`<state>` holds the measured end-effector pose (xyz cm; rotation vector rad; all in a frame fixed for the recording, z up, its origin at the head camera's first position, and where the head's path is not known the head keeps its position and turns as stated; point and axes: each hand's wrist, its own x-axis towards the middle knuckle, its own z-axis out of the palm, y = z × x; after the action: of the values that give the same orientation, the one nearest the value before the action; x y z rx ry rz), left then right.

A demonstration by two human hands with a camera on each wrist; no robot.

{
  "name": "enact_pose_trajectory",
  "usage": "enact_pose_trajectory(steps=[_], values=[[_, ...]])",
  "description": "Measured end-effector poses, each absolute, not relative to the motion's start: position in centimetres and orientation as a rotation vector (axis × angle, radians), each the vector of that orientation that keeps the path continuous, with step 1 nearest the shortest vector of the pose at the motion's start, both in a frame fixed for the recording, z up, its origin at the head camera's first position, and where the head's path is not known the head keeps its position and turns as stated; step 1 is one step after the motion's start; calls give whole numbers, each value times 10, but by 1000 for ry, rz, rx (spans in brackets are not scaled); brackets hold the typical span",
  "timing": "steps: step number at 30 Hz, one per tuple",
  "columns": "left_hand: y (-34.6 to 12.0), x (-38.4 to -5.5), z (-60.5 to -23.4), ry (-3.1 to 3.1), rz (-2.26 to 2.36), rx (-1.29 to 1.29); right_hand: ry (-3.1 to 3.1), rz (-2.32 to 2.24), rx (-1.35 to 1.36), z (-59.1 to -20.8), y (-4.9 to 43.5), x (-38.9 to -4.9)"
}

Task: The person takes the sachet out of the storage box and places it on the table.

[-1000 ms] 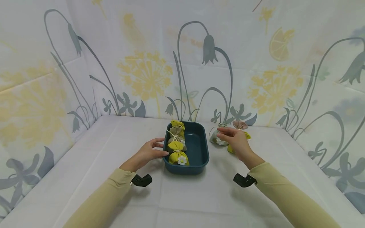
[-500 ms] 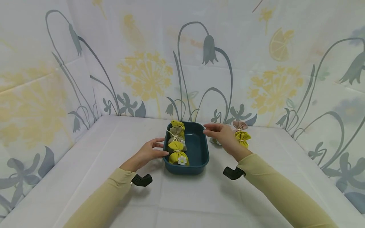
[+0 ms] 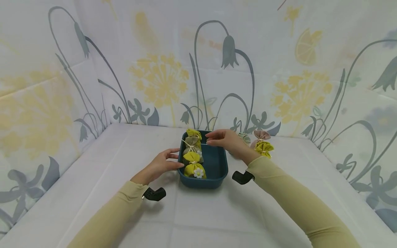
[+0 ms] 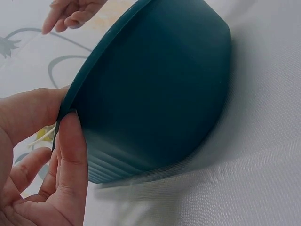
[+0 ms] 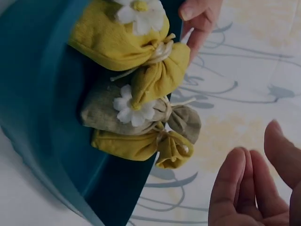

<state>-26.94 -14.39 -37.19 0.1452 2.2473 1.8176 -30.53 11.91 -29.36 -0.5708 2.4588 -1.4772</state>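
Observation:
My left hand [image 3: 159, 166] pinches the left rim of a dark teal rectangular container [image 3: 203, 184] between thumb and fingers. Along the container's left side lie a front yellow pouch [image 5: 110, 40] with a white flower, a grey-brown pouch [image 5: 101, 110], also flowered, and a back yellow pouch [image 5: 127, 146]. Each is tied with pale cord. My right hand [image 3: 231, 141] hovers over the container's right back rim, fingers loosely bent. The right wrist view shows a gap between its thumb and fingertips, with nothing held.
Right of the container sit a pale green pouch [image 3: 245, 138], partly hidden by the right hand, a pink pouch [image 3: 262, 135] and another yellow pouch [image 3: 264, 148]. A white cloth [image 3: 192, 220] covers the table. Patterned fabric [image 3: 161, 79] hangs behind it.
My right hand has moved left from the pale green pouch to over the container, leaving that pouch on the table. The left hand and the pouches in the container have stayed put.

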Motion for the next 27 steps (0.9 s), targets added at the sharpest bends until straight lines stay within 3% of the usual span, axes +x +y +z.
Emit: enact_pose_trajectory(steps=[16, 27], values=[[-143, -272, -371, 2252, 1810, 148, 2329, -1334, -738, -300, 93, -334], [-144, -271, -373, 2256, 1807, 143, 2267, -1162, -773, -313, 83, -336]])
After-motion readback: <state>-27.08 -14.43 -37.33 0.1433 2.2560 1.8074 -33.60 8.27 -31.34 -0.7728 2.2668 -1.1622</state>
